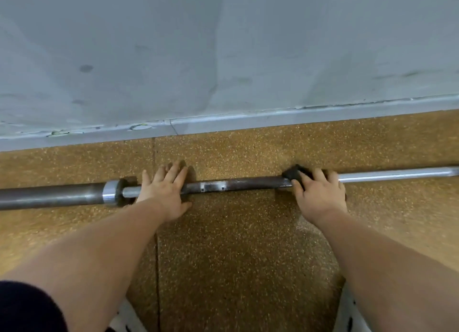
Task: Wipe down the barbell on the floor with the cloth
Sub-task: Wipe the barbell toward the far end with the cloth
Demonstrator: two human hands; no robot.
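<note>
Mid-wipe, the barbell lay on the floor near its wall edge. The left hand pressed it flat-fingered; the right hand gripped the cloth around the shaft. Next probably called for sliding it along the shaft.

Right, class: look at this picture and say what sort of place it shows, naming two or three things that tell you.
Probably a gym or weight room. A barbell lies on a speckled brown floor beside a plain grey wall, and the right hand holds a dark cloth on it.
</note>
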